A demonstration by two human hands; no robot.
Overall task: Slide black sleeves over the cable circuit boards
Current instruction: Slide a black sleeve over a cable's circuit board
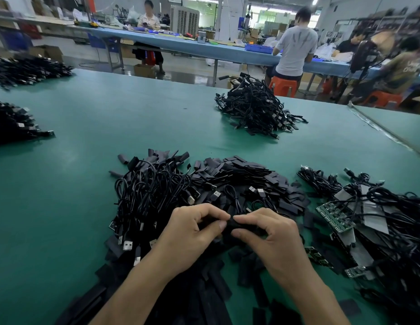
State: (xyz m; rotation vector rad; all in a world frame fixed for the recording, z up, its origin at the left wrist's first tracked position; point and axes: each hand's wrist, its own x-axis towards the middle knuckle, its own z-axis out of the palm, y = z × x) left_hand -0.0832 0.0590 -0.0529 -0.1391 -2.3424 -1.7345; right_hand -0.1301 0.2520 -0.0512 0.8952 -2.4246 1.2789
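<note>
Both my hands meet over the near pile on the green table (75,179). My left hand (190,233) and my right hand (267,233) each pinch one end of a black sleeve (232,225) between thumb and fingers; whatever is inside it is hidden. Under and beyond my hands lies a heap of loose flat black sleeves (258,181). A tangle of black USB cables (148,195) sits to the left of it. On the right lie cables with bare green circuit boards (333,215).
A further heap of black cables (256,109) sits mid-table at the back, with two more piles at the left edge (12,125). A seam strip runs along the table's right side (382,130). Several people work at a blue bench (204,48) behind.
</note>
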